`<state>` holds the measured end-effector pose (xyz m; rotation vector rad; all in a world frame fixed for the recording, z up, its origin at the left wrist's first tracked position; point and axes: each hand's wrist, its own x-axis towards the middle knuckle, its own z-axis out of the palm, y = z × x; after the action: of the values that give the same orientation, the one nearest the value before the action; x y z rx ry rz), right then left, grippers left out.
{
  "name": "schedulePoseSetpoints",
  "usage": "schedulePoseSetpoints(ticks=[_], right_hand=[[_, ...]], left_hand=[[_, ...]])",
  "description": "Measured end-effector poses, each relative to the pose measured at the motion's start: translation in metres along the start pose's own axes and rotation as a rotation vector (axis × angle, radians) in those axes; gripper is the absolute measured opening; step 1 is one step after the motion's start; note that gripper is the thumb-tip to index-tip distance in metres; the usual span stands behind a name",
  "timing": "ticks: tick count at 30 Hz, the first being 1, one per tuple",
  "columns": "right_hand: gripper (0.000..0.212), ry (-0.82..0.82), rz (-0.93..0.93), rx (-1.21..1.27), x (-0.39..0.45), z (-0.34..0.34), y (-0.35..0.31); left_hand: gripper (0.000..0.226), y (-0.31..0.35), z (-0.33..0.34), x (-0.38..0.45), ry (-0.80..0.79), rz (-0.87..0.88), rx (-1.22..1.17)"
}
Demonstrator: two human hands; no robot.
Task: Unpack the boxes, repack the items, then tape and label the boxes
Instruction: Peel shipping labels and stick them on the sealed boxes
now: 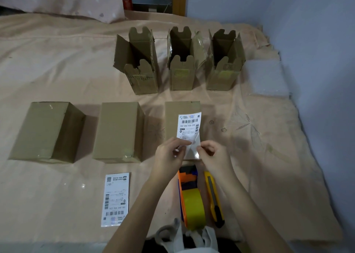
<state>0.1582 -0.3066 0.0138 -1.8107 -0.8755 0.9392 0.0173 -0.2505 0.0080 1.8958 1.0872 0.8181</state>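
step: labelling | label (189,127) over the right sealed box (172,118) | left hand (169,155) and right hand (213,155) grips pinch its lower corner, likely peeling backing | spare label (116,199) left of tape dispenser (189,201)

Dim, flat indoor light leaves soft shadows to the right of the closed boxes (119,131), with glare on their tape, wide-angle bending and soft focus at the edges.
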Motion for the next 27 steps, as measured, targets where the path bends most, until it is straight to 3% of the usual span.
schedulePoseSetpoints(ticks=[8, 14, 18, 22, 27], right_hand=[[0.01, -0.002, -0.053, -0.026, 0.013, -0.002, -0.012], [0.018, 0.023, -0.043, -0.014, 0.012, -0.002, -0.01], [0.027, 0.02, -0.051, 0.036, 0.008, 0.001, -0.011], [0.026, 0.011, -0.041, 0.076, 0.004, 0.003, -0.012], [0.02, 0.025, -0.053, 0.098, 0.0, 0.004, -0.013]], left_hand=[[0.033, 0.006, 0.0, 0.001, -0.03, -0.072, -0.07], [0.018, 0.012, -0.001, 0.002, -0.022, -0.183, -0.091], [0.034, 0.021, -0.001, 0.004, 0.008, -0.269, -0.093], [0.02, 0.023, -0.001, 0.014, 0.05, -0.364, 0.008], [0.025, 0.028, -0.004, 0.02, 0.04, -0.383, 0.013]])
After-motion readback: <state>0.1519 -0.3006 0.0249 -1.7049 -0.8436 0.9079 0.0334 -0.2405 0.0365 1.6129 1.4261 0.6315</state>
